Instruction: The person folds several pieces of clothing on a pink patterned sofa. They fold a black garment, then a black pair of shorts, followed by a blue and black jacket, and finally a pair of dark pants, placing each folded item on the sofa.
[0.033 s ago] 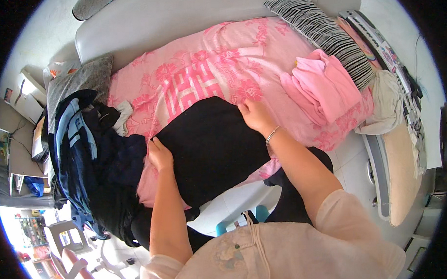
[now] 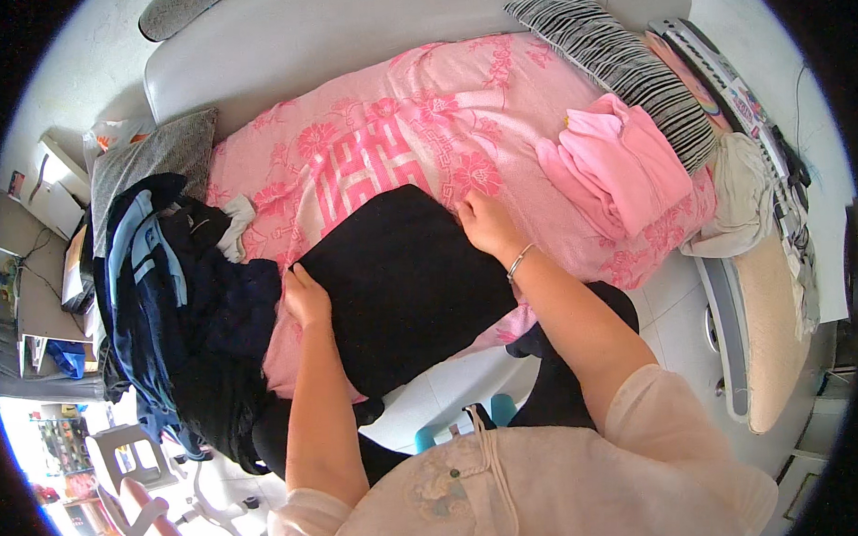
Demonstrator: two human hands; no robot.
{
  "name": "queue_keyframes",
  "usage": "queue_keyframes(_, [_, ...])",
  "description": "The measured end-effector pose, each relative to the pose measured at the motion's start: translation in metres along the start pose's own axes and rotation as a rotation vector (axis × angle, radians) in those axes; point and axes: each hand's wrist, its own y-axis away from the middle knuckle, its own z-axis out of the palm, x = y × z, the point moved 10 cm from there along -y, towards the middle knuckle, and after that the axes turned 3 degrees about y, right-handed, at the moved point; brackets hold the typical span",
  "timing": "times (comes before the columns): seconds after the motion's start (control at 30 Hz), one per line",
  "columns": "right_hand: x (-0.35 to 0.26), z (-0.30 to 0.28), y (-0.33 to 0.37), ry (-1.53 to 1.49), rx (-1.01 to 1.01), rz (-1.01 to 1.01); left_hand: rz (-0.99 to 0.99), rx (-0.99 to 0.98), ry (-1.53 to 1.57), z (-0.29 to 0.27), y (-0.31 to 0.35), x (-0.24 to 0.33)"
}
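Note:
A black cloth garment (image 2: 406, 292), its exact kind not clear, lies spread in front of me over the near edge of the bed and down toward my knees. My left hand (image 2: 307, 296) grips its left edge, thumb and fingers closed on the fabric. At the upper right edge my right hand (image 2: 487, 219) is closed on the same garment, and a bracelet circles that wrist. Beneath the black cloth is a pink floral bed cover (image 2: 350, 157).
Dark clothes (image 2: 194, 305) lie heaped on my left beside a grey cushion (image 2: 156, 155). Folded pink clothing (image 2: 624, 167) rests at the right, near a striped pillow (image 2: 620, 68). A white chair (image 2: 133, 458) stands at the lower left.

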Motion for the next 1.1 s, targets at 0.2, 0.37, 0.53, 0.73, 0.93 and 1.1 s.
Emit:
queue_keyframes(0.2, [-0.068,-0.042,0.027,0.029,0.127,-0.147,0.041,0.111,0.034,-0.051,0.027,0.068])
queue_keyframes(0.37, [-0.129,-0.008,0.106,0.087,0.108,-0.568,0.519,-0.274,-0.213,-0.021,0.121,0.166])
queue_keyframes(0.53, [-0.078,0.009,0.112,0.310,0.005,-0.401,0.480,-0.356,-0.421,-0.018,0.129,0.097])
queue_keyframes(0.73, [-0.037,-0.018,0.096,0.503,0.103,-0.258,0.331,-0.296,-0.456,-0.041,0.103,0.041])
queue_keyframes(0.93, [-0.093,-0.050,0.132,0.258,0.170,-0.301,0.508,-0.191,-0.228,-0.063,0.141,0.125])
queue_keyframes(1.1, [-0.067,-0.014,0.161,0.311,0.051,-0.430,0.524,-0.494,-0.457,-0.036,0.175,0.088])
